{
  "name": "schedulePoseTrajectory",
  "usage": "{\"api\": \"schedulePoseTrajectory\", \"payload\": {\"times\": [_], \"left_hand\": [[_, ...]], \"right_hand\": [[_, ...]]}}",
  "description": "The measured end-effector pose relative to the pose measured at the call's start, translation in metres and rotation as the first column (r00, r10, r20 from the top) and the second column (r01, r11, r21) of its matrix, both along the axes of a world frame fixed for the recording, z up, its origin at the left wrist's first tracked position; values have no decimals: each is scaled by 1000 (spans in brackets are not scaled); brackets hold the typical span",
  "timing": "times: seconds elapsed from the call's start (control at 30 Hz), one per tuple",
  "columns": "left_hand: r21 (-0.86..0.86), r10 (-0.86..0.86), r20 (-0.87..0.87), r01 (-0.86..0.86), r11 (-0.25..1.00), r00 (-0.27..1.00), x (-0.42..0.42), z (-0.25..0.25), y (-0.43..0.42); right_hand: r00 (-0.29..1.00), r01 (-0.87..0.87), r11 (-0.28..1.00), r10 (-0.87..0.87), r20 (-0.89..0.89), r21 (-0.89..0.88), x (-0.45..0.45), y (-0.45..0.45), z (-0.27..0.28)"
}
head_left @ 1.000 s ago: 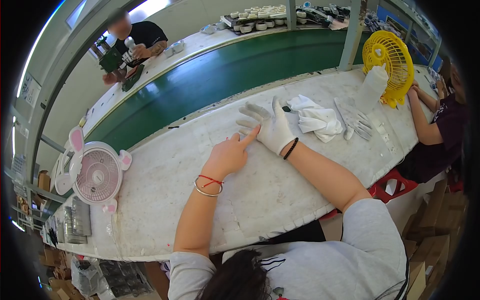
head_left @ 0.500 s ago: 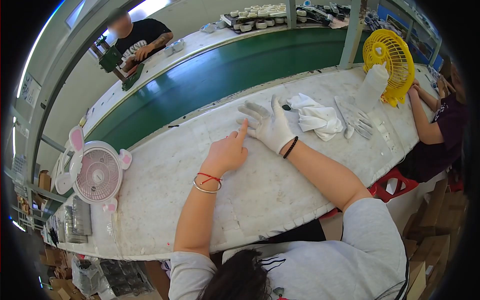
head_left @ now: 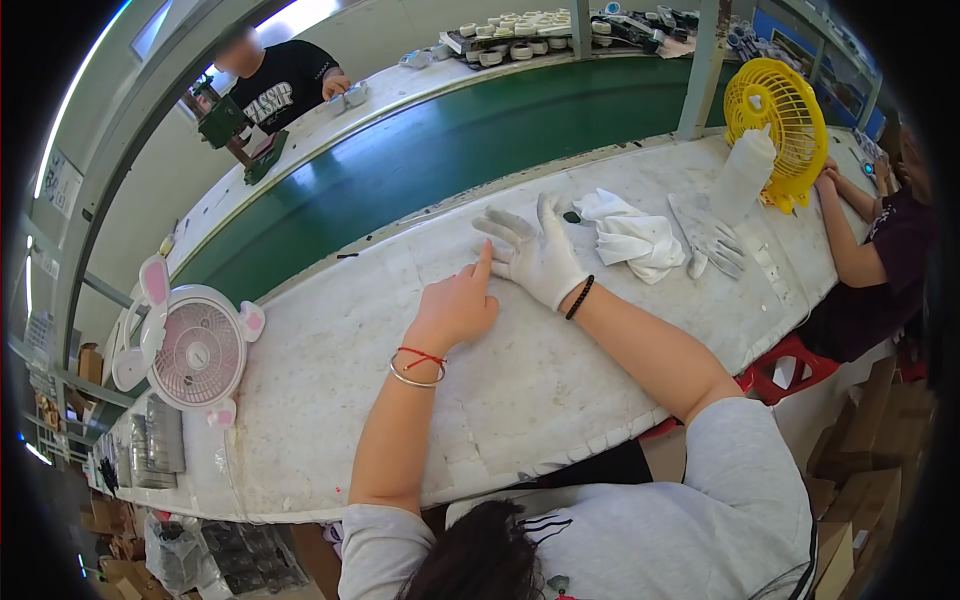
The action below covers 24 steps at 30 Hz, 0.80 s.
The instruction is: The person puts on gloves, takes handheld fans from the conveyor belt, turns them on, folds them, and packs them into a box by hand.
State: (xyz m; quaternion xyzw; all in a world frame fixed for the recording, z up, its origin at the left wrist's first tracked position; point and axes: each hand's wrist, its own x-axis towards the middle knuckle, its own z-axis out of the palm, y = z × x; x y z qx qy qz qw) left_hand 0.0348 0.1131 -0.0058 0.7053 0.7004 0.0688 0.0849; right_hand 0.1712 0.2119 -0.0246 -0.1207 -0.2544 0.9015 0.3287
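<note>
Bench (head_left: 310, 400) far edge runs along the green belt (head_left: 450, 155); near edge curves past the person's torso. Widest stretch of bench surface: between the rabbit-eared fan (head_left: 200, 345) on the left and the left forearm. Right side is tighter: white cloth (head_left: 640, 240) just beside the gloved hand, loose glove (head_left: 712, 242) next to it, then bottle (head_left: 745, 175) in front of the yellow fan (head_left: 770, 130), post (head_left: 705, 85) behind at the belt edge. Small dark piece (head_left: 571, 217) sits between right hand and cloth. Right hand (head_left: 535, 250) wears the white glove (head_left: 553, 268), spread wide, fingers up and left, nothing seen in it; forearm comes in diagonally from lower right. Left hand (head_left: 455, 305) is bare, index extended to the gloved fingers, the others curled; contact unclear, and can't tell if the curled fingers hold anything. Left forearm comes up steeply from the near edge, red cord (head_left: 422, 355) and bangle (head_left: 415, 381) at the wrist.
</note>
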Motion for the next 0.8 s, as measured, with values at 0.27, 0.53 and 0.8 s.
{"api": "schedulePoseTrajectory", "payload": {"times": [0.27,0.53,0.8], "left_hand": [[-147,-57,77,68,987,995,-1,24,-5],[-112,-125,24,127,986,992,1,13,-4],[-129,-14,-179,-10,992,984,20,14,-2]], "right_hand": [[1000,1,1000,-2,3,20,-1,2,-4],[999,35,999,-37,39,32,0,1,-1],[999,36,999,-36,10,18,-2,3,-3]]}}
